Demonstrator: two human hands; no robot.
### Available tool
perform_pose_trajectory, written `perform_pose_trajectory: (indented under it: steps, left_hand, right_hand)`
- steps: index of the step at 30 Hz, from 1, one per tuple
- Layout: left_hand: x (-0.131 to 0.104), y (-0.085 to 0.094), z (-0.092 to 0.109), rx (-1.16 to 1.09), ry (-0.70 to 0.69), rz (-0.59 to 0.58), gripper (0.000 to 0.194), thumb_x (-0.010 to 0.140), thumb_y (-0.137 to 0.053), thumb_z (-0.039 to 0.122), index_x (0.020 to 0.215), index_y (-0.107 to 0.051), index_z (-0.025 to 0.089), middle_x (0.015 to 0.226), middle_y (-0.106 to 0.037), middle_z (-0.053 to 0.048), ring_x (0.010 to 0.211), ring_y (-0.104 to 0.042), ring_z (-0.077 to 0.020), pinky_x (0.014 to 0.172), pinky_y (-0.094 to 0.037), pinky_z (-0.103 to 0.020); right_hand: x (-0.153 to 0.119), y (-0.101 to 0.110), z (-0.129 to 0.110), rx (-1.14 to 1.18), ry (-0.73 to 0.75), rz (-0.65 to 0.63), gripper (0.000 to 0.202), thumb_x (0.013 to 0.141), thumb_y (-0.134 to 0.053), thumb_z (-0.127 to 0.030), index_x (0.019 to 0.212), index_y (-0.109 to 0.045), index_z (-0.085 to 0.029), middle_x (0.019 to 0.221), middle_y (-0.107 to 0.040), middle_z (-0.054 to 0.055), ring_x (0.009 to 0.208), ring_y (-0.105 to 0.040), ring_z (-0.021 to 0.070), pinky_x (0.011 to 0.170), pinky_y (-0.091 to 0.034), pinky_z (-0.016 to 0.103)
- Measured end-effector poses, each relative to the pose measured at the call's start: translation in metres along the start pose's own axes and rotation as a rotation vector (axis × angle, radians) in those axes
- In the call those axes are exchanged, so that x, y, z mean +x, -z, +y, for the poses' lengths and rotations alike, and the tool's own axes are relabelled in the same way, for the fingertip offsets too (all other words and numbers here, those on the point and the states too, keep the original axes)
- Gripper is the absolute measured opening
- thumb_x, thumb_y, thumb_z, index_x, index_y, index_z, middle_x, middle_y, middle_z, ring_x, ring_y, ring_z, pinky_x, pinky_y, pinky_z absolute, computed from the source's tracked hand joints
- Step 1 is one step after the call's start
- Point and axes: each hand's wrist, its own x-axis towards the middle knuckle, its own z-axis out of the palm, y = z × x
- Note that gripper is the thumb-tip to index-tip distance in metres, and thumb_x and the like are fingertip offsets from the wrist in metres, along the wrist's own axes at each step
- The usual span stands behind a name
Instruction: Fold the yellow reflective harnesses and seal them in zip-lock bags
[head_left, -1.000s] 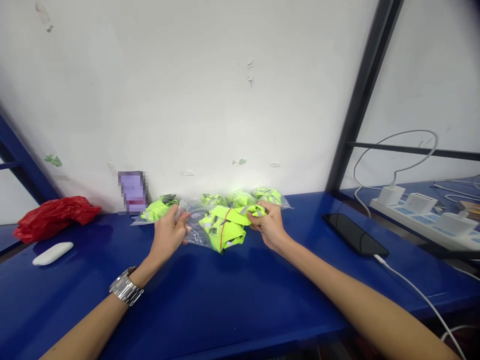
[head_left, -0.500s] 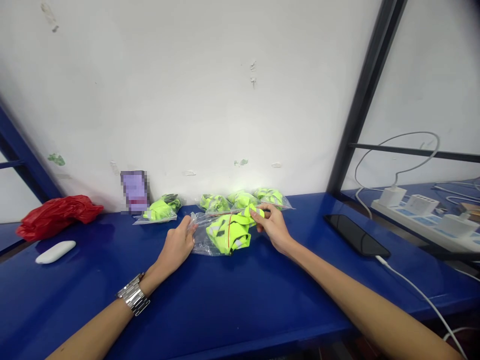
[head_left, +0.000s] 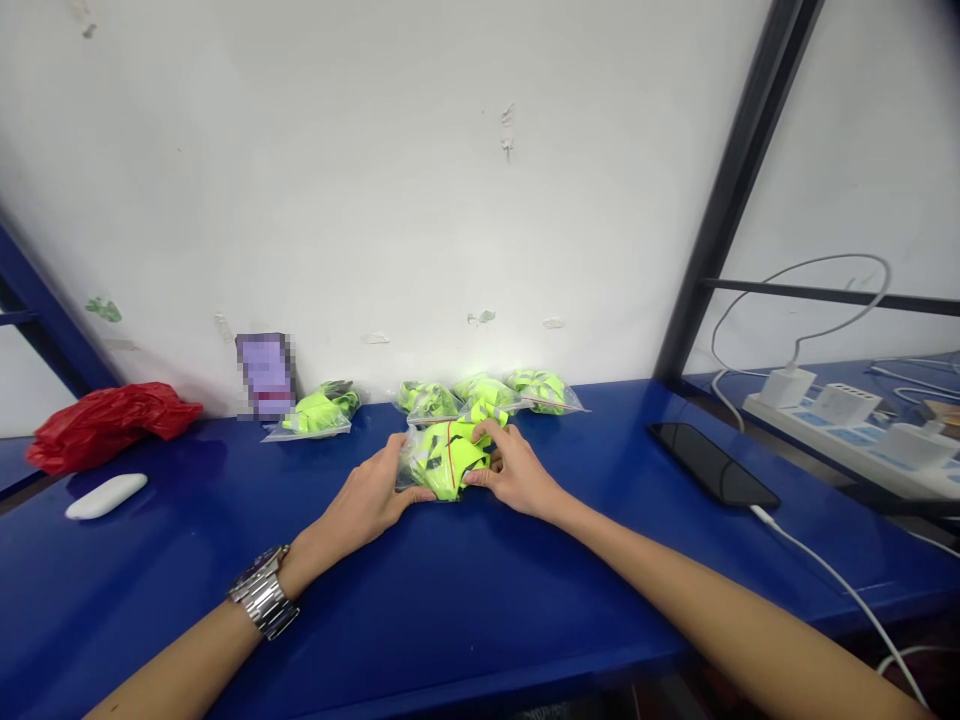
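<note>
A clear zip bag (head_left: 409,468) with a red seal line lies in front of me, a bunched neon yellow-green reflective vest (head_left: 444,462) partly inside it. My left hand (head_left: 379,487) grips the bag's left side, thumb at the near edge and fingers behind. From the right, my right hand (head_left: 511,468) is closed on the vest where it sticks out past the red line. Some of the right fingers are hidden behind the fabric. A silver watch is on my left wrist.
Against the wall lie several bagged neon vests (head_left: 544,390), one (head_left: 322,410) beside a blurred upright phone (head_left: 268,375). Red plastic (head_left: 112,425) and a white oval case (head_left: 106,496) are at left. At right are a charging black phone (head_left: 712,465) and a power strip (head_left: 847,415).
Both hands have come closer together around the bag. My left hand has shifted right along it, and my right hand has moved left and down, bunching the vest more compactly.
</note>
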Motion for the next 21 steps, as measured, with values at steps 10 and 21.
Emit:
perform_pose_trajectory:
  steps: [10,21]
  left_hand:
    - [0.003,0.007,-0.013,0.001,-0.070,-0.109,0.028,0.090,-0.043,0.035,0.114,-0.043,0.021,0.068,-0.057,0.000,0.060,-0.056,-0.0213,0.056,-0.033,-0.026]
    - [0.001,0.026,0.005,-0.254,-0.009,0.044,0.029,0.089,-0.048,0.049,0.098,-0.045,0.022,0.057,-0.050,0.008,0.046,-0.045,-0.0126,0.048,-0.033,-0.023]
  right_hand:
    - [0.009,0.025,0.015,0.053,0.015,0.209,0.020,0.064,-0.054,-0.018,0.058,-0.036,-0.022,0.054,-0.039,-0.005,0.052,-0.038,0.0112,0.055,-0.035,0.026]
    - [-0.004,0.008,-0.028,-0.588,0.367,-0.148,0.089,0.076,-0.054,-0.068,0.147,-0.023,-0.023,0.145,-0.037,0.014,0.132,-0.030,0.0350,0.106,-0.020,0.052]
